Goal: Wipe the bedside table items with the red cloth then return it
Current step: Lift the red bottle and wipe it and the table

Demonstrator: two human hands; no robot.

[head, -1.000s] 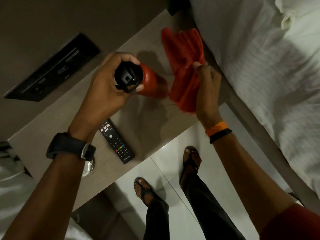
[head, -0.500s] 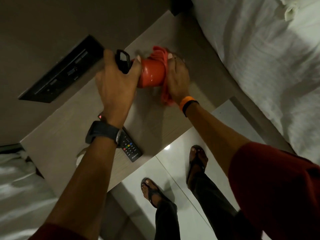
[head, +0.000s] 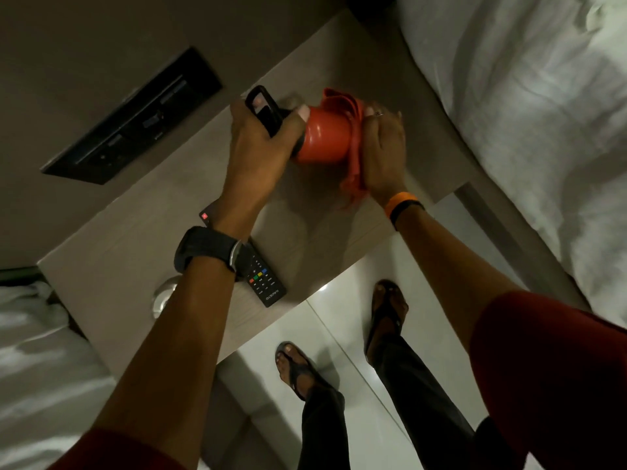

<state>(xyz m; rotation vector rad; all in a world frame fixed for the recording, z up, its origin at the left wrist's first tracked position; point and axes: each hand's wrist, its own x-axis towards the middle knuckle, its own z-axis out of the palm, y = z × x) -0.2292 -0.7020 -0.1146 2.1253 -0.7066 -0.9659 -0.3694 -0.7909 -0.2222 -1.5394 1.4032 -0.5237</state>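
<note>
A red bottle [head: 326, 136] with a black flip lid lies on its side in the air above the bedside table [head: 142, 239]. My left hand [head: 259, 144] grips its lid end. My right hand [head: 381, 147] presses the red cloth [head: 351, 130] around the bottle's base, and the cloth's loose end hangs below the palm. A black remote [head: 266, 283] lies on the table under my left wrist, partly hidden. A clear glass [head: 164, 295] stands near the table's front left edge, mostly behind my left forearm.
A black wall switch panel [head: 135, 120] sits behind the table. White bedding [head: 529, 106] lies to the right, and more white bedding [head: 37, 351] at lower left. My sandalled feet stand on the white tiled floor [head: 342, 320] in front of the table.
My right hand brought the red cloth from the table's far end onto the bottle's base and now wraps it there. My left hand tilted the bottle onto its side.
</note>
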